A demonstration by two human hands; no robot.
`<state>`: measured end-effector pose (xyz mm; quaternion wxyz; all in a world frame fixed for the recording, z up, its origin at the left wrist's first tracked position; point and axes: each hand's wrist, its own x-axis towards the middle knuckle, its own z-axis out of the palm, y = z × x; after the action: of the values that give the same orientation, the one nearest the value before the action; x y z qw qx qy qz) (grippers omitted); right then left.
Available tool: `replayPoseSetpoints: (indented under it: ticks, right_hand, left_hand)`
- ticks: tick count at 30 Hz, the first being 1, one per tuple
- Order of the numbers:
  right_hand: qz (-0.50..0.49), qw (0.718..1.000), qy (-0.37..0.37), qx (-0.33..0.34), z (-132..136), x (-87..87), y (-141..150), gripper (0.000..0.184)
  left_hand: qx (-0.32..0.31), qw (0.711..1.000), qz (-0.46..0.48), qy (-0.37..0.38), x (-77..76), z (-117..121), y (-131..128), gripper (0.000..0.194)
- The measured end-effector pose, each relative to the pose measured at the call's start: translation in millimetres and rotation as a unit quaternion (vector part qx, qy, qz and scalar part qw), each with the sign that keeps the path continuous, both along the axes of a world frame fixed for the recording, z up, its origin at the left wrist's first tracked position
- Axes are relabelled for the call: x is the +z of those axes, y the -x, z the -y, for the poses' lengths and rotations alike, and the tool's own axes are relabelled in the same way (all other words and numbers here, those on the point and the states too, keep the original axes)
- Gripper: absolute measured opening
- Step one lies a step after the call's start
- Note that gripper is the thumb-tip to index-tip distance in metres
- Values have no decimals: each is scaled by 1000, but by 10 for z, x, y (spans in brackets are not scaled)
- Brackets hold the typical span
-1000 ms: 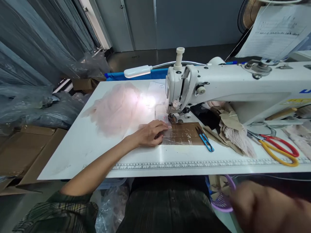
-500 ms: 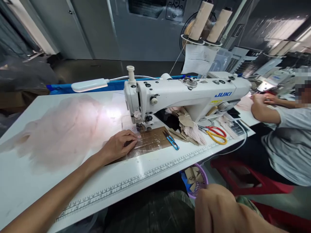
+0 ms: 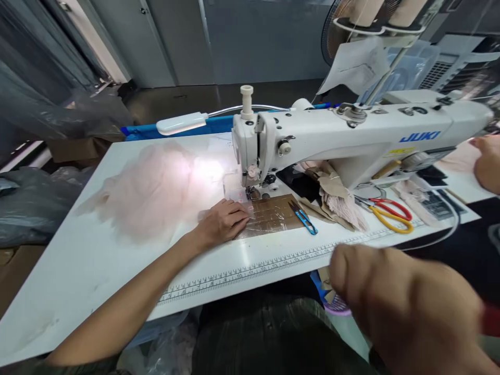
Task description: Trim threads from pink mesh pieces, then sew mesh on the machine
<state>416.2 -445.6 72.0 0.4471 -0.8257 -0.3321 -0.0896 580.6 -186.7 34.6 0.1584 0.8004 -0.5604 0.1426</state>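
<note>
My left hand (image 3: 224, 221) lies at the front of the white sewing machine (image 3: 312, 143), its fingers bent and pressed together on the edge of some sheer pale fabric (image 3: 249, 208) below the presser foot (image 3: 253, 194). Under the fingertips is a brown taped plate (image 3: 273, 216). Blue thread snips (image 3: 303, 217) rest on that plate's right end. My right hand (image 3: 406, 297) is raised close to the camera, blurred, with its fingers curled into a fist. Its palm side is hidden. A heap of sheer pink fabric (image 3: 148, 192) spreads left of the needle.
Red and yellow-handled scissors (image 3: 390, 213) and fabric scraps (image 3: 338, 200) lie under the machine arm. A printed ruler (image 3: 250, 271) runs along the table's front edge. A purple basket (image 3: 338, 307) stands below. Another person's hand (image 3: 488, 161) is at the far right.
The view has swung left and closer, so things sit further right. My right hand has risen toward the table edge, still curled. My left hand stays by the presser foot.
</note>
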Motion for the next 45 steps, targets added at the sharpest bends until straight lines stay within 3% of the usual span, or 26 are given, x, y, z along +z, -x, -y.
replayPoseSetpoints:
  ticks: [4,7,11,14,18,26,39,45]
  right_hand:
    - [-127,989,-74,24,-31,-19,-646,37]
    - [-190,981,21,-24,-85,-239,-1224,26]
    - [-142,986,73,-52,-184,-581,-1667,26]
    - [-91,990,96,-56,-208,-694,-1687,31]
    - [-24,985,167,-34,-182,-707,-1596,39]
    - [-20,971,237,-40,-175,-705,-1591,43]
    - [-13,977,208,-54,-189,-745,-1553,42]
    - [11,981,195,20,-143,-753,-1542,38]
  left_hand:
    - [10,998,45,-48,11,-12,27,20]
    - [14,996,65,-52,17,0,38,19]
    - [16,997,59,-53,-8,12,29,17]
    - [12,997,46,-60,-34,14,10,18]
    - [20,998,37,-55,-51,12,10,15]
    - [28,997,63,-35,-58,18,37,9]
    - [25,995,54,-75,-54,21,46,18]
    - [-4,995,28,-96,24,7,89,19]
